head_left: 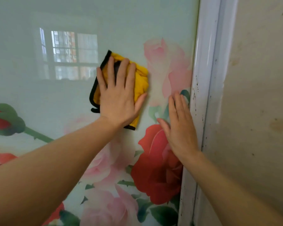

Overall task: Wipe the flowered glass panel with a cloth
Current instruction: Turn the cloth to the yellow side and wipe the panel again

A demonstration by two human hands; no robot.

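The glass panel [69,98] fills most of the view, pale green with printed red and pink roses. A yellow cloth [141,79] with a black edge lies flat against the glass near its middle. My left hand [118,98] presses on the cloth with fingers spread, covering most of it. My right hand [180,126] rests flat on the glass beside the right frame, fingers together and pointing up, holding nothing. It lies over a red rose [155,167] and is apart from the cloth.
A white frame [206,88] with dark specks borders the panel on the right. Beyond it is a stained beige wall [258,95]. A window's reflection [69,54] shows in the upper left of the glass.
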